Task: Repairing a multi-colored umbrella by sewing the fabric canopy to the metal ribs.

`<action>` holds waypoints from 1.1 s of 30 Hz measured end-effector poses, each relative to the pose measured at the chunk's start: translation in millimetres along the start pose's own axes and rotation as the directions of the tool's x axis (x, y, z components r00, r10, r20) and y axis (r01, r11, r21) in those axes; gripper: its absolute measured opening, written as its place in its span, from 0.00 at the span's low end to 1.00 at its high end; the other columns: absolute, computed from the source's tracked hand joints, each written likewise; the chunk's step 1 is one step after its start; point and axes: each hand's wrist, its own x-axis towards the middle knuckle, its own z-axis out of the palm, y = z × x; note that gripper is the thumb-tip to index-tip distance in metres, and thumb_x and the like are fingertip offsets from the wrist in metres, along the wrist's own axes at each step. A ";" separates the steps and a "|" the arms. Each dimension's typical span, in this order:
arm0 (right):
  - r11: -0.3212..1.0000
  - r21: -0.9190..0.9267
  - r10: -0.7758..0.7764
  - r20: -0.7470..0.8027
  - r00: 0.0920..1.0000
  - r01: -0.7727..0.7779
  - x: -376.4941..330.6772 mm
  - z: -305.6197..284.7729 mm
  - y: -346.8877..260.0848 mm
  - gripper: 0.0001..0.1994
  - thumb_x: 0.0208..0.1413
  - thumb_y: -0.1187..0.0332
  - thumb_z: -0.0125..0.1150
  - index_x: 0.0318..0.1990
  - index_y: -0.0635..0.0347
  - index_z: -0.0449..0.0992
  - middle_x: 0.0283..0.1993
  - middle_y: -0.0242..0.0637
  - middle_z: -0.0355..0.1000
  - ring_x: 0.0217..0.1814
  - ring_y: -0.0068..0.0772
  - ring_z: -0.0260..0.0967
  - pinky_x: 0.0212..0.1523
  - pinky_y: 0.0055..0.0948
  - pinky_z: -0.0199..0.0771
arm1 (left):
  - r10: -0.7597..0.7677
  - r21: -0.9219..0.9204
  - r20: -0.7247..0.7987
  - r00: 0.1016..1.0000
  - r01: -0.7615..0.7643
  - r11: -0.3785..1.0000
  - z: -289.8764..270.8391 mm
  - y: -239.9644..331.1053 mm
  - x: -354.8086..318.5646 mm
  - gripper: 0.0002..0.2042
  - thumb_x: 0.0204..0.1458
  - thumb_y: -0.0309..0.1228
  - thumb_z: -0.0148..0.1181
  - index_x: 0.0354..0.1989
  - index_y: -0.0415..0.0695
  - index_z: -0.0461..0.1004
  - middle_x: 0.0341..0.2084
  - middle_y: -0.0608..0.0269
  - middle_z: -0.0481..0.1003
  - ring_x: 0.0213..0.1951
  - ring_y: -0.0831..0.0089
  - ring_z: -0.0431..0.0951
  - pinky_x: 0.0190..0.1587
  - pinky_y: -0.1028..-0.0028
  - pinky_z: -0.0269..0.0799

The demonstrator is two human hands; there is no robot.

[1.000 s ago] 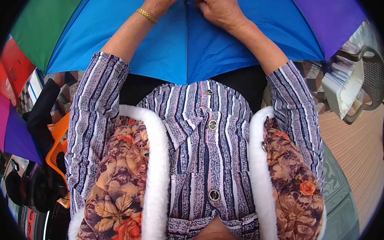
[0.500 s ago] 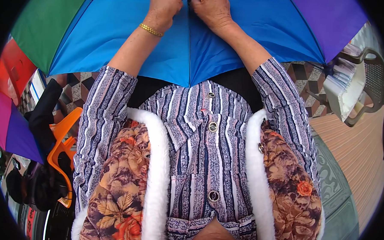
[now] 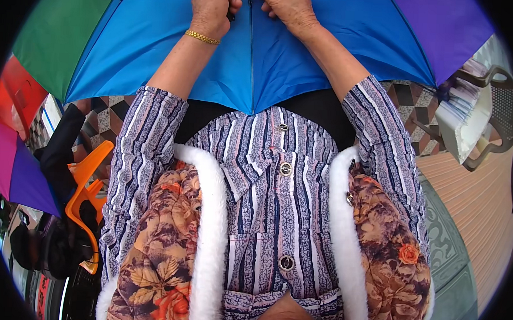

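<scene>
Both of our hands, the left hand (image 3: 212,9) and right hand (image 3: 286,7), have crept together at the top of the frame, fingers now curled tight on the blue umbrella canopy's (image 3: 255,62) centre seam.

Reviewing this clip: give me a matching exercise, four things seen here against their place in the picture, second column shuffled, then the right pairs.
Things:
1. bracelet
2. orange plastic chair
3. blue umbrella panel
4. stack of papers

Places:
A. right edge, on a brown chair
B. on the left hand's wrist
C. under both hands, top centre
D. lower left, beside dark bags

Pairs: 1-B, 2-D, 3-C, 4-A
</scene>
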 end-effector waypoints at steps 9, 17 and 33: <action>0.779 -0.430 -0.499 0.014 0.866 0.456 22.1 -0.2 47.8 0.04 0.54 0.74 0.56 0.35 0.63 0.76 0.29 0.48 0.77 0.31 0.49 0.76 0.35 0.42 0.78 | 0.018 0.038 -0.014 1.000 -0.017 0.999 -2.7 -0.6 -5.9 0.09 0.63 0.32 0.56 0.31 0.43 0.75 0.15 0.66 0.72 0.15 0.76 0.68 0.18 0.75 0.62; 0.654 -0.557 -0.558 0.101 0.823 0.512 12.0 8.7 29.1 0.03 0.55 0.74 0.55 0.32 0.60 0.76 0.34 0.52 0.75 0.40 0.61 0.74 0.41 0.53 0.76 | 0.051 0.054 -0.019 0.999 -0.050 0.997 -3.2 -0.9 -8.3 0.09 0.62 0.31 0.56 0.30 0.43 0.76 0.14 0.66 0.72 0.15 0.76 0.68 0.18 0.76 0.62; 0.596 -0.595 -0.643 0.050 0.764 0.540 0.5 15.3 19.5 0.01 0.57 0.72 0.56 0.35 0.57 0.73 0.35 0.50 0.71 0.39 0.63 0.73 0.37 0.56 0.75 | 0.077 0.062 -0.009 0.997 -0.076 0.995 -1.3 3.5 -12.1 0.09 0.62 0.32 0.56 0.29 0.44 0.76 0.14 0.68 0.71 0.15 0.77 0.66 0.18 0.76 0.59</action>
